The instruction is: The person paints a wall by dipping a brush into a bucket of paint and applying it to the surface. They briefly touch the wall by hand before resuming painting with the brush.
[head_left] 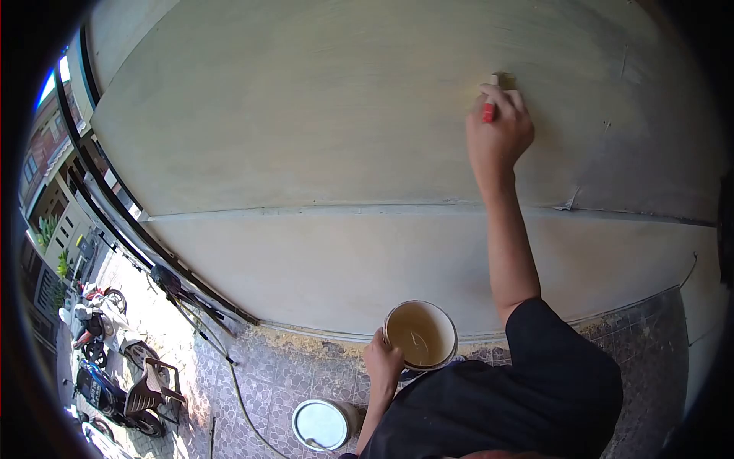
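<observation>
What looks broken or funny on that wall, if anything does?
One spot does: a ragged, pale bit juts from the long seam across the wall, below and to the right of the right hand. It looks odd because most of the seam is neater.

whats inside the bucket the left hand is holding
The bucket in the left hand holds tan liquid with a pale streak on its surface. The bottom and anything submerged cannot be seen.
</observation>
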A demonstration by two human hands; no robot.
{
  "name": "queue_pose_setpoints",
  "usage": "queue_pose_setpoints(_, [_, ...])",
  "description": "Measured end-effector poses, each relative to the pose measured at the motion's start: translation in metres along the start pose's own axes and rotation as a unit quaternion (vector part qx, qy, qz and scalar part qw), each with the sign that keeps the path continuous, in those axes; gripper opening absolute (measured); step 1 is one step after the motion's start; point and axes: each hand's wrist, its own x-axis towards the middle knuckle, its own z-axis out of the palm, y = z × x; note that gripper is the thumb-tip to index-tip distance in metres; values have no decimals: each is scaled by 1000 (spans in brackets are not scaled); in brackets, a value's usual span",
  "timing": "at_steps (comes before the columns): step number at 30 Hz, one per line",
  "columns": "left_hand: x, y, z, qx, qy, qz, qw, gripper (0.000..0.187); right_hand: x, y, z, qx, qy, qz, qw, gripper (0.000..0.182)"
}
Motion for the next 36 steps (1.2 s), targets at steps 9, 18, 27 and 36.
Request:
queue_pose_setpoints(9, [5,14,11,9,-68,-1,998,25,-66,-35,12,299,-217,-77,926,18])
queue_pose_setpoints(18, [2,15,35,4,-115,49,992,22,-61,187,-136,-41,-8,60,997,18])
queue_pose_setpoints(27, [-9,58,77,14,-165,67,984,21,-125,156,-101,117,-130,24,984,19])
queue_pose_setpoints(36, [-24,123,125,10,-117,85,989,28,-114,189,-206,324,-409,222,824,8])
